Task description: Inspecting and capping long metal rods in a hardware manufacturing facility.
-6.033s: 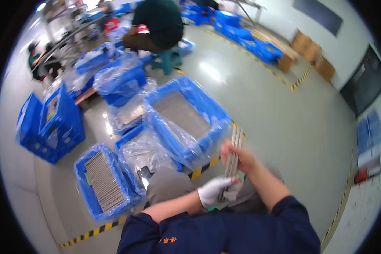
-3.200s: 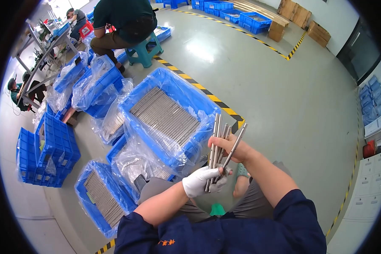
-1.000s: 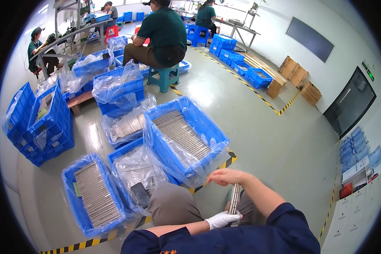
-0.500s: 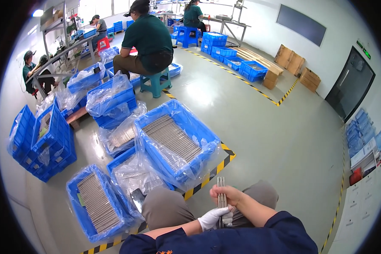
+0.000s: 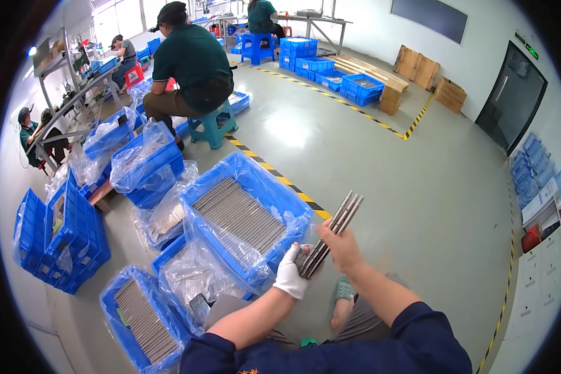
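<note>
A small bundle of slim metal rods slants up and to the right in front of me, held by both hands. My left hand, in a white glove, is closed round the lower end. My bare right hand grips the bundle farther up along its right side, and the upper ends stick out beyond it. Just left of the hands stands a blue bin lined with clear plastic, where a row of similar rods lies side by side.
Another lined blue bin with rods stands at lower left. A phone lies on plastic beside my knee. Stacked blue crates are at far left. A person sits on a teal stool ahead. Striped tape crosses the floor.
Both hands have lifted the rods away from my lap, forward and up toward the bin. The bundle now tilts to the right, where it stood nearly upright before. My view has shifted slightly.
</note>
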Tool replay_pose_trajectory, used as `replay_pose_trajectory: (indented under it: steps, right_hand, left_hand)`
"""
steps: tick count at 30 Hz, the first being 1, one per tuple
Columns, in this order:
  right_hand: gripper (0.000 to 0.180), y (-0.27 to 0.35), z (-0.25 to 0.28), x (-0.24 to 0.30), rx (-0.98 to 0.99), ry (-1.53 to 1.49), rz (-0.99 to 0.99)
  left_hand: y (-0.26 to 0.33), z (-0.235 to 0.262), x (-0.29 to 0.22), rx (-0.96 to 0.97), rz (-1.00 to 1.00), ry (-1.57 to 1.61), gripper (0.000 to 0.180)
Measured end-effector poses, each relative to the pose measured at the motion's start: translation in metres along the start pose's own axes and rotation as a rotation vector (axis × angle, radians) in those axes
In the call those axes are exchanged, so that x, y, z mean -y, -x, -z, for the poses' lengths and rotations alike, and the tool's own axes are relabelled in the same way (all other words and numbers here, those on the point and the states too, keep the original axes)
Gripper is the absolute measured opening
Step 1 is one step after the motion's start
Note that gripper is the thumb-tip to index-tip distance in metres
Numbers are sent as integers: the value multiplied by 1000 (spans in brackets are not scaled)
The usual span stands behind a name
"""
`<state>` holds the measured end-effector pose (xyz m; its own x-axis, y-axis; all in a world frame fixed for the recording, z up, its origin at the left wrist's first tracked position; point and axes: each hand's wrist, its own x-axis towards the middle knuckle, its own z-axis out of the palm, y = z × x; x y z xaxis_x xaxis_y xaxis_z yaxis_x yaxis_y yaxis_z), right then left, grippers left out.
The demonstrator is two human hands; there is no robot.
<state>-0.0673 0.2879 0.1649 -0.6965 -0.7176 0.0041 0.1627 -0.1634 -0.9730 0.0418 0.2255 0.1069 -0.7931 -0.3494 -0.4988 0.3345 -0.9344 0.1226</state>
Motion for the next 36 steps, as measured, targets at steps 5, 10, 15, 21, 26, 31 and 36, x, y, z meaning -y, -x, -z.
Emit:
replay_pose_trajectory:
  steps: [5,10,15,21,26,31,36]
  right_hand:
    - [16,-16,7,-24,98,62,-298]
    - [22,-30,20,-34,434,30,-526]
    - [28,-30,10,-60,325,104,-583]
    - [30,-50,36,-72,-28,-192,-645]
    - [32,-45,40,-94,49,54,-615]
    - [26,-26,27,-105,417,839,-36]
    - [24,-8,20,-78,794,1321,226]
  left_hand:
    - [-2,22,6,144,284,-63,34]
    - [7,15,2,496,480,-229,35]
    - [6,16,3,498,490,-169,12]
    - [-1,21,-9,320,337,-138,9]
    - [3,9,-20,158,134,-370,18]
    - [5,18,-25,95,-82,-795,25]
    - [4,19,-40,169,-276,-909,26]
